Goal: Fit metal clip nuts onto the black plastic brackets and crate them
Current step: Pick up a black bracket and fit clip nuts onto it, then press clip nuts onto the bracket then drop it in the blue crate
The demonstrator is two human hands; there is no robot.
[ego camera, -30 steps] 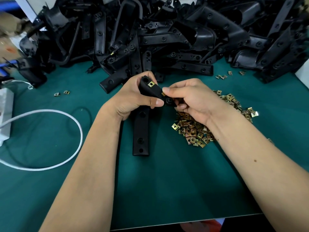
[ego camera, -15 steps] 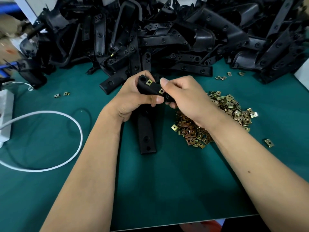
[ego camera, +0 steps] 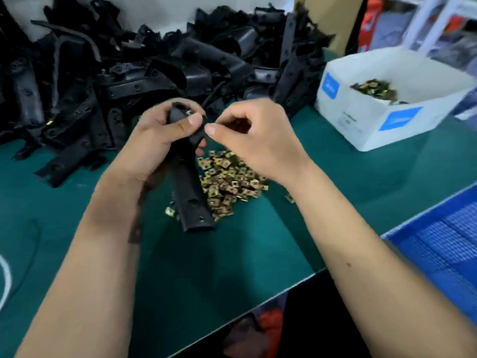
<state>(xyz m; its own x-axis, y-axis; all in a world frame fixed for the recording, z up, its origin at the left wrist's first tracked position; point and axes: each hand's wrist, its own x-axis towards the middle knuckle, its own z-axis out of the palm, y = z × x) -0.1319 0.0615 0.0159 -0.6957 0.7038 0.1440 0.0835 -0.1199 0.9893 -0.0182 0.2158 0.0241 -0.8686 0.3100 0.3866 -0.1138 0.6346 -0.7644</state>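
My left hand (ego camera: 157, 140) grips the upper end of a long black plastic bracket (ego camera: 192, 202), whose lower end points down toward me over the green mat. A brass clip nut (ego camera: 189, 112) shows at the bracket's top, beside my left thumb. My right hand (ego camera: 253, 140) is just right of the bracket with its fingers curled, and its thumb tip touches the bracket's edge. I see nothing held in it. A heap of loose brass clip nuts (ego camera: 229, 182) lies on the mat under my right hand. The blue crate (ego camera: 444, 244) is at the lower right.
A big pile of black brackets (ego camera: 154, 73) fills the back of the table. At the back right stands a white cardboard box (ego camera: 361, 120) holding more clip nuts. A white cable (ego camera: 5, 277) shows at the left edge. The table's front edge (ego camera: 296, 282) runs diagonally.
My view has swung to the right, bringing the white box and blue crate into sight. My right hand has drawn back from pressing the clip onto the bracket, which has tilted.
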